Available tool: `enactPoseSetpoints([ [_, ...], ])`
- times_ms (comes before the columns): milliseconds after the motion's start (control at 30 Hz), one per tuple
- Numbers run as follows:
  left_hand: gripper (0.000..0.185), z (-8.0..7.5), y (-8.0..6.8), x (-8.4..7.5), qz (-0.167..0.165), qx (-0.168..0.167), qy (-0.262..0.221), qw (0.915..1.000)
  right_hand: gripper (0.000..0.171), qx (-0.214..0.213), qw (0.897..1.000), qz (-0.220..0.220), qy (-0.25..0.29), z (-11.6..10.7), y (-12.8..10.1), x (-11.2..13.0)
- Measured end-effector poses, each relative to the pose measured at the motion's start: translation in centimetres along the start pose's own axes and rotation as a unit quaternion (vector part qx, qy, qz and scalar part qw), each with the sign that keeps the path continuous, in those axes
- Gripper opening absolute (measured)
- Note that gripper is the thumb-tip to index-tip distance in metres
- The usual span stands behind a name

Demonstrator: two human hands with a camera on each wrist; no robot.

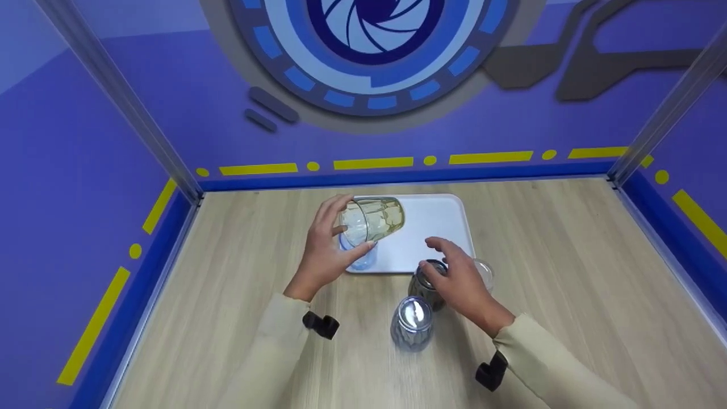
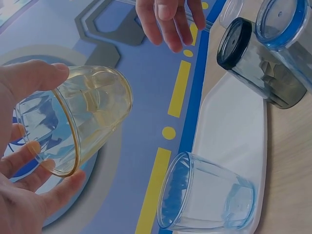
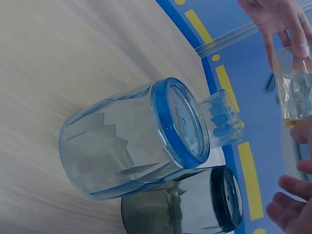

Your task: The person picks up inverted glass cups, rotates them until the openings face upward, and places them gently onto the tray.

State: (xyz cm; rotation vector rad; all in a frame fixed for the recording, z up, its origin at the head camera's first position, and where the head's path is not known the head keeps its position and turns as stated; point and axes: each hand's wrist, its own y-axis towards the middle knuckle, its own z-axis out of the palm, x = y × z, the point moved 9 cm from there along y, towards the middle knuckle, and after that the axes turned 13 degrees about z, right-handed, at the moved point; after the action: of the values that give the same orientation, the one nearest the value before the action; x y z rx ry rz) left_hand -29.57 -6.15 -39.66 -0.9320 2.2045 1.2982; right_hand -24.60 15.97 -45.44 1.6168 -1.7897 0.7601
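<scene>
Aloft over the tray (image 1: 448,218), the left hand (image 1: 324,258) grips a yellow cup (image 1: 375,218); the right hand (image 1: 463,281), fingers relaxed, hovers above a dark cup (image 1: 423,284).

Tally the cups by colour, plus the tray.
Yellow cup, held tilted in the left hand: 1
Blue cups: 2, one on the tray, one upside down on the table
Dark grey cup, under the right hand: 1
Clear cup: 1
White tray: 1
Total: 6
</scene>
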Motion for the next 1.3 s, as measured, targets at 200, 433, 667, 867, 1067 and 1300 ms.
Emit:
enactPoseSetpoints([
  [200,0.082,-0.1,0.3,0.1,-0.002,0.003,0.005,1.0000,0.050,0.018,1.000,0.005,-0.022,0.4,0.0,-0.2],
  [433,0.081,-0.3,0.7,0.0,0.005,0.002,0.018,0.9998,0.052,0.022,0.999,-0.013,-0.047,0.9,0.2,-0.1],
  [667,0.083,-0.2,1.1,0.0,0.004,0.008,0.024,0.9997,0.054,0.048,0.996,-0.011,-0.081,1.4,0.2,-0.3],
  [867,0.083,-0.2,1.2,0.2,0.002,0.014,0.036,0.9992,0.056,0.057,0.993,-0.007,-0.103,1.6,0.0,-0.5],
  [1067,0.083,-0.1,1.4,0.4,-0.006,0.025,0.053,0.9983,0.058,0.061,0.992,-0.006,-0.111,1.8,-0.1,-0.4],
  [1300,0.082,-0.1,1.7,0.5,-0.003,0.038,0.058,0.9976,0.057,0.071,0.989,-0.001,-0.126,2.2,-0.1,-0.8],
])
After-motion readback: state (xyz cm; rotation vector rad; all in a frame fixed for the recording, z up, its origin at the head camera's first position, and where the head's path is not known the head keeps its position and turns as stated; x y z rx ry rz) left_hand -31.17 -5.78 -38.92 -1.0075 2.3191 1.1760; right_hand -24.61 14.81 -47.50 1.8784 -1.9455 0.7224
